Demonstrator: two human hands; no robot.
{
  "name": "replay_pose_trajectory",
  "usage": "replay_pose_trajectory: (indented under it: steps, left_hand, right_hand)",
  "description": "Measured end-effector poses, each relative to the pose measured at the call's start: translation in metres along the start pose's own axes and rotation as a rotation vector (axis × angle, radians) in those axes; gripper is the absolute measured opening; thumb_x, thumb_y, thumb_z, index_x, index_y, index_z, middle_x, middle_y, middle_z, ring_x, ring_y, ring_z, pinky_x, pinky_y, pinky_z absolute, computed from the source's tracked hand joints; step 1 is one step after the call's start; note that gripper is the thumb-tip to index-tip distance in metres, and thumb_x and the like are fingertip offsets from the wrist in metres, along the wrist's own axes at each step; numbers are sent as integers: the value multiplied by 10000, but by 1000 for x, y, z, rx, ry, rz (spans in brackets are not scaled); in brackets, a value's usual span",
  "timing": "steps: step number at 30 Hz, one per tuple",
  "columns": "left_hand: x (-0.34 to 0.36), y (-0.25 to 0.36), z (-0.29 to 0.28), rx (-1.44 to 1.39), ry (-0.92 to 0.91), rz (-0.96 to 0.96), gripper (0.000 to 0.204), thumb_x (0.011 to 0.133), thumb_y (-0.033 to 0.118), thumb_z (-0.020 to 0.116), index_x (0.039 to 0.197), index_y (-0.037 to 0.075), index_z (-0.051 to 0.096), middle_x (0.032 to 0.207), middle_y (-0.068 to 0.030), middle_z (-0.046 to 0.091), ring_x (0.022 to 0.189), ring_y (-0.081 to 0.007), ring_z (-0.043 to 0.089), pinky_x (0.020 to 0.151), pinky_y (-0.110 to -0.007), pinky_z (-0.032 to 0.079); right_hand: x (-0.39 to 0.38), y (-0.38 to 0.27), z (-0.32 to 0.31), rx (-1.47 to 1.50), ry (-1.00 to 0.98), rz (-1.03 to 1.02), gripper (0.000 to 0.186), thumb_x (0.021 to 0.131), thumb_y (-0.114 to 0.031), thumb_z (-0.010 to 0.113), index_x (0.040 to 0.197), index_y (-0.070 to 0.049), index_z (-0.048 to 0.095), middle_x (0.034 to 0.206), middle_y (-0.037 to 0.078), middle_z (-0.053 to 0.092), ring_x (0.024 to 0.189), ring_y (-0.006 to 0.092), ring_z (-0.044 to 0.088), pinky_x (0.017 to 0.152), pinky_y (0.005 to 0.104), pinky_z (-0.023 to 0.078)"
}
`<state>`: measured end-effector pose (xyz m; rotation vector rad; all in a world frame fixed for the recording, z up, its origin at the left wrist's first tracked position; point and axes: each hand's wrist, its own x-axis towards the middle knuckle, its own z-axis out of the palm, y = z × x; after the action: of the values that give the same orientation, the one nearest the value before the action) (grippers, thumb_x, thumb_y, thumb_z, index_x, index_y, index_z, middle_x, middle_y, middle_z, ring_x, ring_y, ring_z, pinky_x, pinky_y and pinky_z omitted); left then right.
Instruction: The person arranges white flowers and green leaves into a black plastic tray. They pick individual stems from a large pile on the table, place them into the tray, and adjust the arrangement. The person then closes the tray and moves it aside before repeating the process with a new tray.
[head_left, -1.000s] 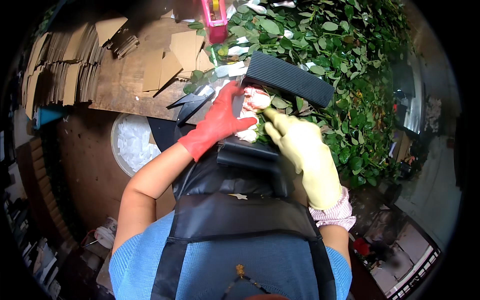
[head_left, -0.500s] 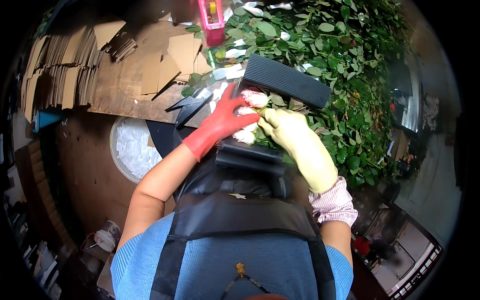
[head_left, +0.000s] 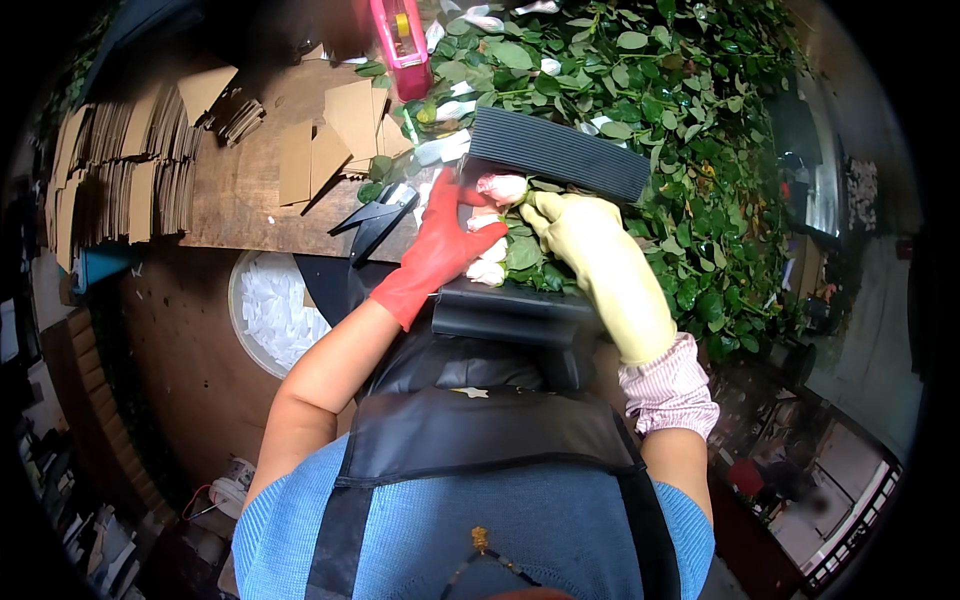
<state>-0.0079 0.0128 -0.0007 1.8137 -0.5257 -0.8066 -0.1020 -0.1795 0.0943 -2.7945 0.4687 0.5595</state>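
Observation:
Several pink-white roses lie in a dark ribbed trough, with their heads on the left. My left hand (head_left: 442, 248), in a red glove, rests over the left side of the heads. Its thumb and fingers are spread, touching the pale lower roses (head_left: 487, 262). The farthest pink rose (head_left: 502, 188) sits beside those fingertips. My right hand (head_left: 578, 235), in a pale yellow glove, pinches just below that rose's head, where its stem is mostly hidden. Beyond the roses rises the trough's ribbed far wall (head_left: 560, 155); its near black edge (head_left: 515, 308) lies close to my lap.
Black-handled scissors (head_left: 378, 222) lie left of my left hand. Cardboard pieces (head_left: 315, 160) and stacks (head_left: 130, 170) cover parts of the wooden table. A pink tape dispenser (head_left: 402, 50) stands beyond. Leafy stems (head_left: 700, 130) fill the right. A tub of white strips (head_left: 280, 310) sits below left.
My right hand has moved away from me, from between the roses to the farthest pink one. My left thumb has drawn apart from the right fingers. The whole view has shifted slightly.

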Motion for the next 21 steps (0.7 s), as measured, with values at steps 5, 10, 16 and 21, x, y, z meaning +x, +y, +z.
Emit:
replay_pose_trajectory:
  steps: [5,10,16,21]
  left_hand:
    - [1,-9,3,-43,54,87,812,792,409,883,1426,51,523,1712,-295,130,1583,-461,217,1242,-519,316]
    - [4,0,-2,88,-14,22,1130,812,377,884,1670,54,224,1652,-187,328,1513,-325,369,1202,-431,383]
    - [6,16,-11,152,-114,-8,1158,813,447,886,1641,-47,244,1756,-228,115,1608,-344,216,1258,-421,310]
    - [16,10,-14,5,-171,-93,1276,796,467,901,1665,-52,124,1742,-228,161,1602,-300,232,1281,-422,251]
  right_hand:
    - [-3,4,-2,-46,51,-167,292,1074,-385,537,1045,-145,701,929,123,768,874,354,748,782,484,596]
    - [-13,-10,10,-122,111,-71,374,1091,-423,480,1307,-169,649,947,98,783,831,326,772,707,506,604]
    - [6,-10,12,-104,-16,-91,335,1074,-399,501,1218,-157,682,1042,111,792,927,325,775,763,508,605]
    - [4,-25,2,-153,-117,-42,280,1042,-299,533,1160,-109,702,1120,126,785,995,322,777,789,498,612]
